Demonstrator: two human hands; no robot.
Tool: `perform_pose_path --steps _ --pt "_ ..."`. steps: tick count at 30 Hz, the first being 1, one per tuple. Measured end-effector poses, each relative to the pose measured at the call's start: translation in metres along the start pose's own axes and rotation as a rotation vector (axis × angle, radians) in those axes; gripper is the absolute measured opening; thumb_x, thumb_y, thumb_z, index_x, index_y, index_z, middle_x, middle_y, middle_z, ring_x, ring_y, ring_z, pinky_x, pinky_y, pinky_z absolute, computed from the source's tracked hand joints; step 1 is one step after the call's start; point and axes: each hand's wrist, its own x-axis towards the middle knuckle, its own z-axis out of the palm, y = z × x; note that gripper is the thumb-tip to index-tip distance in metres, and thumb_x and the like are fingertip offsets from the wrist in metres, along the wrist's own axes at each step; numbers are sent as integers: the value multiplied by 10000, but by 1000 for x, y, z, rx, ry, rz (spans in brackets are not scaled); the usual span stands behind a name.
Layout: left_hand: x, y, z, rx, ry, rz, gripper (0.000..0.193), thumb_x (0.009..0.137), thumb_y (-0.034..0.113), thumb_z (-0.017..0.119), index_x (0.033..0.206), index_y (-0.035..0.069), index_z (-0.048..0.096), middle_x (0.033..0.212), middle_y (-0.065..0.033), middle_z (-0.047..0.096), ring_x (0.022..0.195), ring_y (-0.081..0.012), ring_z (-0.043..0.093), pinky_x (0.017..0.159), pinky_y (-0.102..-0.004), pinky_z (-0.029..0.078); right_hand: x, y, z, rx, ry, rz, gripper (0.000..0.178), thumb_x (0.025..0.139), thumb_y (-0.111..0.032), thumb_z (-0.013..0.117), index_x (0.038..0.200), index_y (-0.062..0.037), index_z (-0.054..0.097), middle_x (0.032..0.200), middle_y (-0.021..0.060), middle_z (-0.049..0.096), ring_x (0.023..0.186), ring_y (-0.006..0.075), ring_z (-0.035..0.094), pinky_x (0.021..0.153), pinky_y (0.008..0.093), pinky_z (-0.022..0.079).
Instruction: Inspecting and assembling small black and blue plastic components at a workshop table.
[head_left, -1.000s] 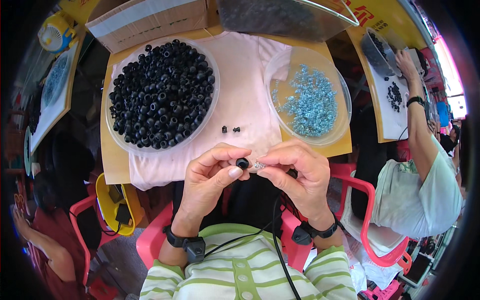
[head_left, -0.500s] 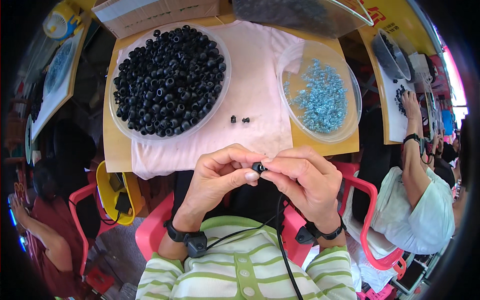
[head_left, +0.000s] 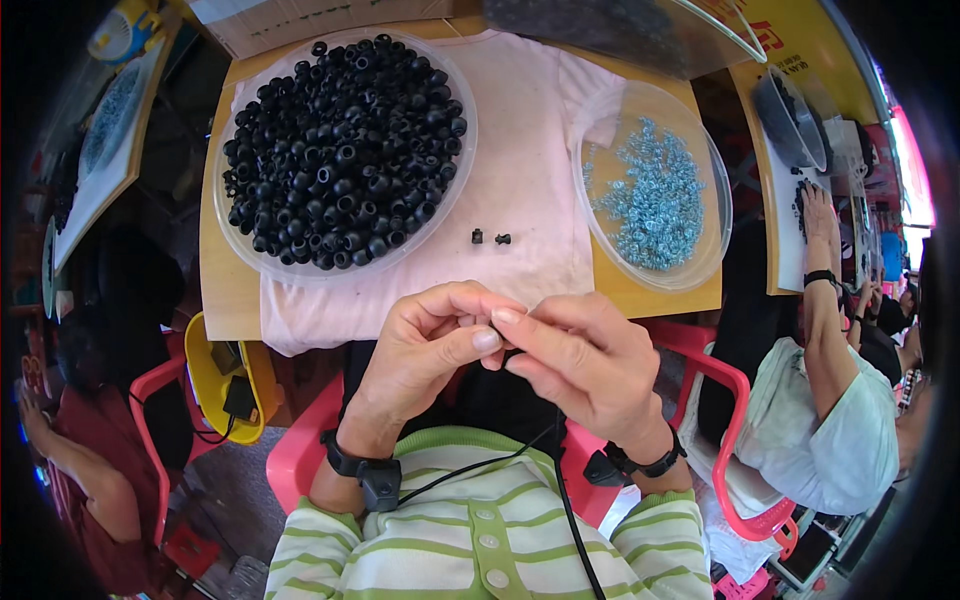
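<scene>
My left hand [head_left: 425, 345] and my right hand [head_left: 590, 365] meet at the table's near edge, fingertips pinched together. Between them is a small black cord-lock piece [head_left: 497, 331], now almost wholly covered by the fingers. Ahead of my hands, two small black plungers [head_left: 490, 238] lie on a pink cloth [head_left: 530, 150]. Left of the cloth's middle, a clear round tub [head_left: 468, 170] is heaped with black hollow round shells [head_left: 340, 160]. At the right, another clear tub [head_left: 722, 190] holds many tiny bluish springs [head_left: 655, 200].
A cardboard box [head_left: 320, 22] and a clear bin [head_left: 610, 35] stand at the table's far side. Below left is a yellow basket [head_left: 205, 385]. A black cable [head_left: 572, 500] hangs before me. Co-workers sit on both sides; one's hand [head_left: 818, 210] rests at the right table.
Both hands have shifted slightly left, and my right fingers have closed over the black piece, which showed between the fingertips before. The view has shifted a little.
</scene>
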Motion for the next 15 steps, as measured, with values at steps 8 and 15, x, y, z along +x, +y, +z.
perform_pose_path --steps 8,15 --pt "7 -3 -25 121 11 173 193 874 7 639 1066 -12 631 977 -44 602 815 -112 607 736 -244 514 24 21 27 -136 101 326 180 807 16 662 971 -43 617 877 86 591 715 261 614 614 336 495" --pt "6 -1 -19 188 10 116 189 878 -6 629 1067 -10 627 970 -43 610 854 -114 620 789 -256 526 26 38 37 -263 -2 259 168 799 -15 658 952 -56 600 880 74 589 715 270 617 605 355 486"
